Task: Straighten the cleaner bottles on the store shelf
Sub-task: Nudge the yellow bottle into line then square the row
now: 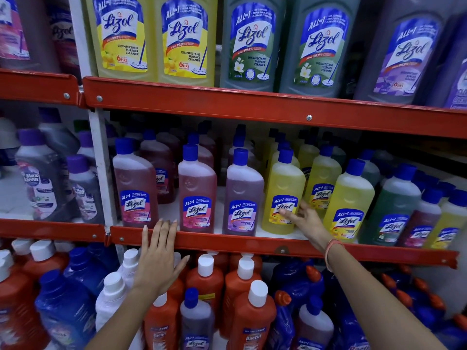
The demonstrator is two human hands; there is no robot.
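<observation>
On the middle shelf point(227, 242) stands a front row of Lizol cleaner bottles with blue caps: a red one point(135, 183), a pink one point(195, 190), a purple one point(242, 195), then a yellow one point(284, 193). My right hand point(307, 218) reaches in with fingers spread, its fingertips touching the label and right side of that yellow bottle, not wrapped around it. My left hand point(158, 256) lies flat and open, fingers up, its fingertips over the red front lip of the shelf, holding nothing.
More yellow bottles point(350, 200), green and dark red ones fill the shelf to the right. Large Lizol bottles point(184, 39) stand on the shelf above. Orange Bactin bottles point(252, 322) and blue bottles crowd the shelf below. Max Kleen bottles point(38, 178) sit at left behind a white upright.
</observation>
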